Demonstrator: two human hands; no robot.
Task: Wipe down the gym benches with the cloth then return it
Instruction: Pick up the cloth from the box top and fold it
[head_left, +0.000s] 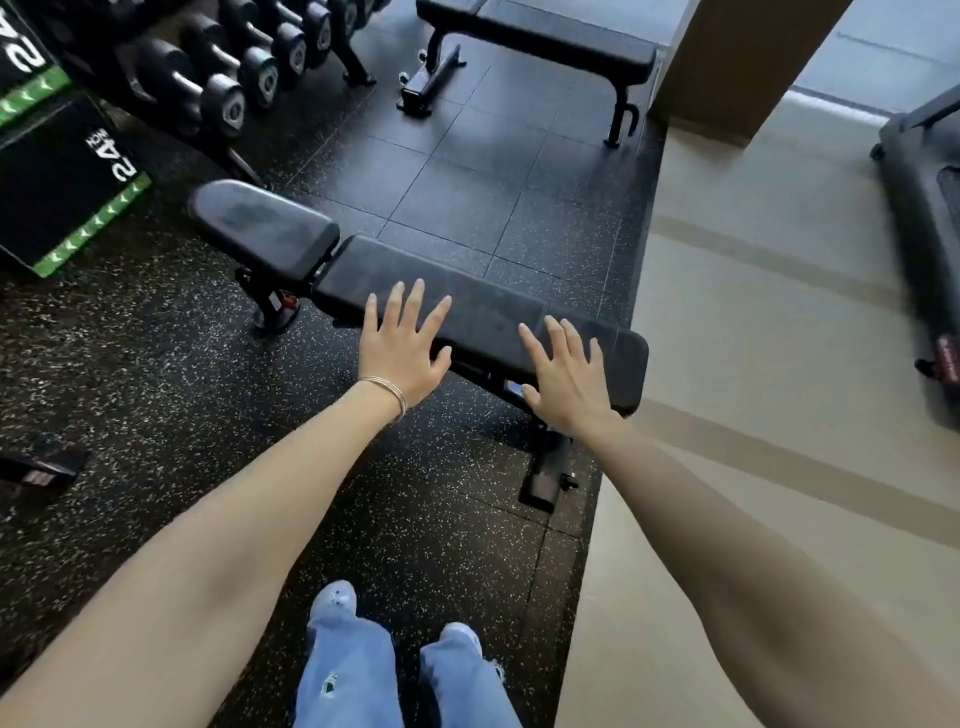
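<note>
Two benches are in view: the near bench (467, 322) crosses the middle, a second bench (545, 41) lies at 12 o'clock, its far end cut off by the frame. Two hands: the left hand (402, 345) and right hand (566, 379) are both empty with fingers spread, palms down over the near bench's long pad; whether they touch it is unclear. A thin bracelet (387, 392) circles the left wrist. No cloth shows anywhere. At 11 o'clock a dumbbell rack (234, 67) holds about six visible dumbbells, more cropped. Two shoes (335, 600) show at 6 o'clock. A treadmill (924, 208) is cut off at 3 o'clock.
</note>
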